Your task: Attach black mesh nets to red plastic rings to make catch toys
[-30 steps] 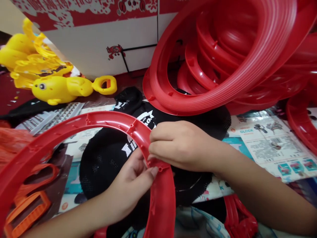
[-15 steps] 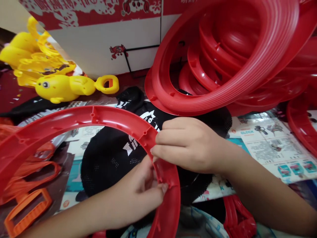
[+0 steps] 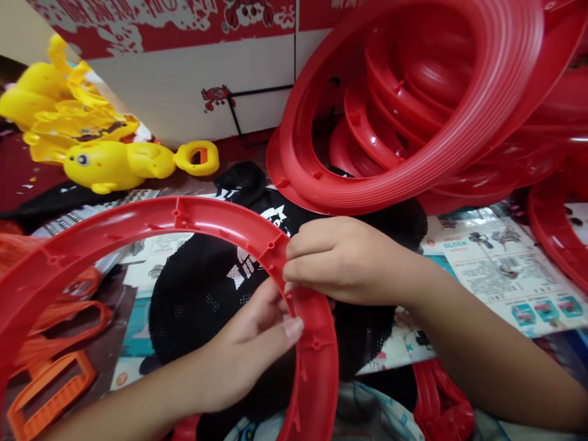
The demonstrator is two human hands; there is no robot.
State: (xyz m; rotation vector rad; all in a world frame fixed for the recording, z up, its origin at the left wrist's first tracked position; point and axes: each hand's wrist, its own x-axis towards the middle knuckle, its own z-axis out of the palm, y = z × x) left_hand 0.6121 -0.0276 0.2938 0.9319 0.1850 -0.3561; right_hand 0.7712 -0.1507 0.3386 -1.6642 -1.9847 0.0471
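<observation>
One left hand (image 3: 250, 343), thumb uppermost, pinches a red plastic ring (image 3: 220, 215); the right hand (image 3: 344, 262) curls closed over it, contents hidden.

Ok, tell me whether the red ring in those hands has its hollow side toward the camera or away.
Toward the camera: the red ring shows its open channel, with small posts inside.

Our left forearm (image 3: 138, 392) enters from eight o'clock, its hand (image 3: 248, 352) half curled, thumb (image 3: 280, 337) aimed toward two. Our right forearm (image 3: 487, 343) enters from four; that hand (image 3: 346, 260) bends its fingers (image 3: 307, 269) toward nine.
</observation>
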